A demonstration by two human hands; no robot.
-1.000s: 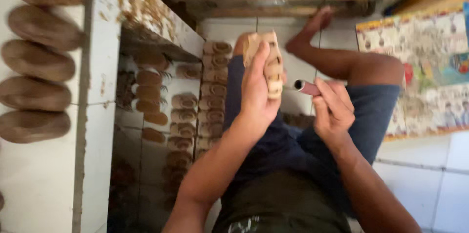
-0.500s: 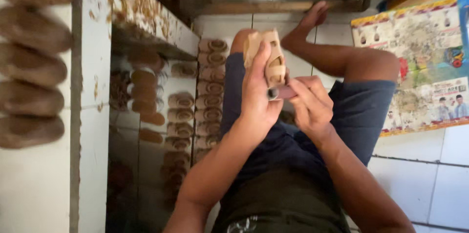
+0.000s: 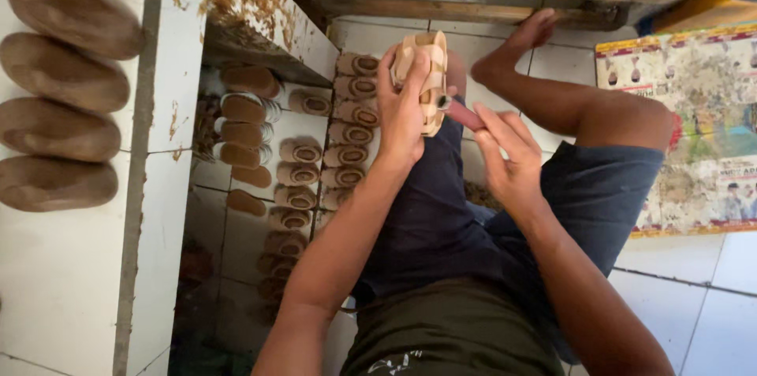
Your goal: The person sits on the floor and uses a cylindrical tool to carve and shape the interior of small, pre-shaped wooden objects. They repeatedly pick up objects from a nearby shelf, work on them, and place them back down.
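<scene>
Left hand [image 3: 404, 112]: fingers wrapped tight around pale wooden piece [image 3: 423, 76], held upright.
Right hand [image 3: 505, 157]: pinches reddish tool [image 3: 464, 114], tip touching the piece.
Floor: rows of brown carved pieces [image 3: 347, 135].

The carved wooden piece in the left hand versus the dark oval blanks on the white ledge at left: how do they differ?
The carved piece is pale tan, while the oval blanks are darker brown. It shows cut recesses and edges; the blanks look smooth and rounded. It is held upright in the left hand, with the right hand bringing a reddish tool to it; the blanks lie flat in a row. Both appear wooden.
</scene>
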